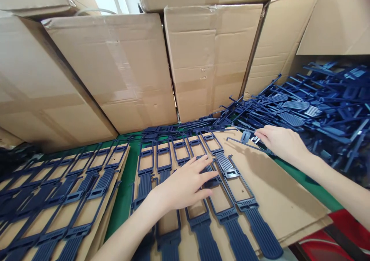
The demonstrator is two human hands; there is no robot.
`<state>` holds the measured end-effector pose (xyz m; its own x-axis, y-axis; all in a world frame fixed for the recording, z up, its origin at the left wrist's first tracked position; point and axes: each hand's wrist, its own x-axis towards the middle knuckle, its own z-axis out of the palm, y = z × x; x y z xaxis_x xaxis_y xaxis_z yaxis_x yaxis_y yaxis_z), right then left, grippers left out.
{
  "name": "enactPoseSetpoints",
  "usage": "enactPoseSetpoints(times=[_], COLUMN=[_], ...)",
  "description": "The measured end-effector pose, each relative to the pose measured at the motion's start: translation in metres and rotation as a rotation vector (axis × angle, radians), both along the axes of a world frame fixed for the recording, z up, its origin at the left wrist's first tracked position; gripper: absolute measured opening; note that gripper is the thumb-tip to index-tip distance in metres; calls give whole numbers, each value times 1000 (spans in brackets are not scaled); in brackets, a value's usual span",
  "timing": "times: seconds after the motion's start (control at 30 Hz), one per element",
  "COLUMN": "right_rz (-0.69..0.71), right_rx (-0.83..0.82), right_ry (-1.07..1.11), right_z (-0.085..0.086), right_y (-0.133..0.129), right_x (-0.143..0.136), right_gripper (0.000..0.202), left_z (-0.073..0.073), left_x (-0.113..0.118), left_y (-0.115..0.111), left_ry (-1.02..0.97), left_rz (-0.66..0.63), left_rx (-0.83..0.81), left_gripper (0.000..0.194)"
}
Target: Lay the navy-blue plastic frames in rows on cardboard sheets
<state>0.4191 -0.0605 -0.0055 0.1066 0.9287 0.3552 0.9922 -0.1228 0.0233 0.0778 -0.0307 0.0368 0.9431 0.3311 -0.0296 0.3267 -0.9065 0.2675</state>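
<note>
My right hand (pixel 280 143) pinches a dark blue plastic frame piece (pixel 245 137) by one end, above the right part of a cardboard sheet (pixel 271 191). Its two thin hooked arms point left. My left hand (pixel 186 182) hovers over or rests on rows of similar pieces, fingers spread; whether it touches them I cannot tell. Beside its fingertips, a blue piece with a ribbed paddle-shaped end (pixel 261 230) lies flat at the right end of the front row. Several more lie side by side to its left, partly hidden by my left hand and forearm.
A big loose heap of blue pieces (pixel 326 99) fills the right side. Another cardboard sheet (pixel 100 211), covered with laid-out pieces, lies at the left. Between the sheets shows a green table surface (pixel 124 191). Tall cardboard boxes (pixel 214 61) stand along the back. Something red (pixel 326 234) is at lower right.
</note>
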Motion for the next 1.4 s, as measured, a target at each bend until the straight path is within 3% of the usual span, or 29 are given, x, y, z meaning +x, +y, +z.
enactPoseSetpoints(times=[0.17, 0.43, 0.7, 0.87, 0.97, 1.1, 1.27, 1.4], right_rz=[-76, -32, -106, -66, 93, 243, 205, 162], right_rx=[-108, -124, -95, -164, -206, -211, -300, -246], right_ry=[-306, -334, -149, 110, 324, 719, 1054, 1011], right_z=[15, 26, 54, 69, 60, 31, 3, -11], right_y=[28, 75, 113, 111, 96, 63, 22, 4], right_x=[-17, -19, -1, 15, 17, 14, 11, 13], right_gripper=[31, 33, 32, 20, 20, 37, 51, 47], left_z=[-4, -9, -11, -10, -3, 8, 7, -4], left_x=[1, -1, -2, -2, -5, -13, -8, 20], left_y=[1, 0, -1, -1, -1, 4, 20, 37], left_ry=[55, 107, 153, 135, 132, 111, 140, 142], left_rz=[-27, -5, -7, -3, 12, 53, 74, 42], left_rx=[-65, -66, -61, -66, -76, -86, -43, 75], left_gripper=[47, 47, 49, 49, 49, 48, 48, 56])
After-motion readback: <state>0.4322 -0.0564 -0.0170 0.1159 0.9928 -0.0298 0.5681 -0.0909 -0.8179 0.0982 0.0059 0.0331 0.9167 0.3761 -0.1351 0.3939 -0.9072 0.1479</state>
